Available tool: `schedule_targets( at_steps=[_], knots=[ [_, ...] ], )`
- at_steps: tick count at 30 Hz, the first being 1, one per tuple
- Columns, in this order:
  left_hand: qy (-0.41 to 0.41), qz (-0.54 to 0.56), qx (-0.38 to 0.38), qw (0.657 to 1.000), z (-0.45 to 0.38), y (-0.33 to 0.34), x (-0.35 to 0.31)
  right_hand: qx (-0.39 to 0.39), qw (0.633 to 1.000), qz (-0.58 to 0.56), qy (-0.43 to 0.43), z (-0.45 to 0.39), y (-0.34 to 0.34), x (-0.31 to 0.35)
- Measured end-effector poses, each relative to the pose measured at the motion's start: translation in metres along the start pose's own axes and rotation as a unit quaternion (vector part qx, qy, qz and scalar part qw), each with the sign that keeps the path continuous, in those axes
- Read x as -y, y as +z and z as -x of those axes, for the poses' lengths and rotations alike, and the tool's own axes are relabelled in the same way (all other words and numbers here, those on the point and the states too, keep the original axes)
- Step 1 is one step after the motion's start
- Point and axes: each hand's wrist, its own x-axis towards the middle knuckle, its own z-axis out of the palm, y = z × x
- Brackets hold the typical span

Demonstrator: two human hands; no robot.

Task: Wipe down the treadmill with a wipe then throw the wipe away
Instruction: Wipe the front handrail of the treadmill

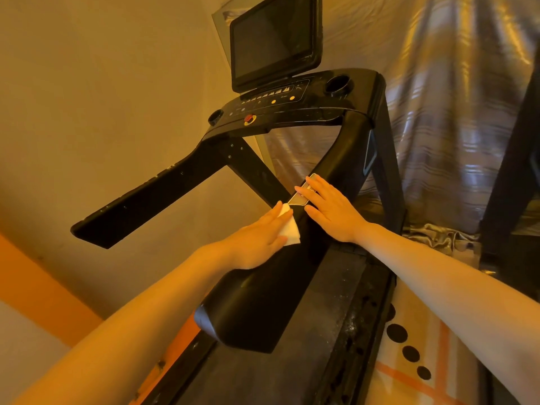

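White wipe (287, 228) lies pressed under the left hand (257, 238), fingers (277, 213) straight and flat, against the inner side of the black treadmill (292, 112) handrail (263, 287). Right hand (330, 207) rests open on top of that rail, fingers spread and holding nothing, fingertips over its silver sensor plate (301, 194)

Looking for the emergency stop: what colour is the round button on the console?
Red button, on a yellow base; head view.
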Motion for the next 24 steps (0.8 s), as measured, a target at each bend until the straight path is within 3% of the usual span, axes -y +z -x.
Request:
schedule_targets(
  at_steps=[10,18,24],
  knots=[
    [0.052,-0.185,0.007,0.981,0.024,-0.002,0.007,-0.069,0.998,-0.006,-0.007,0.010,0.015,-0.008],
    [0.062,-0.223,-0.022,0.973,-0.015,0.001,-0.009,-0.046,0.999,0.017,-0.017,0.022,0.016,-0.026],
    [0.074,-0.222,0.006,0.972,0.003,-0.002,-0.004,-0.032,0.999,0.013,-0.012,0.021,0.014,-0.027]
  ],
)
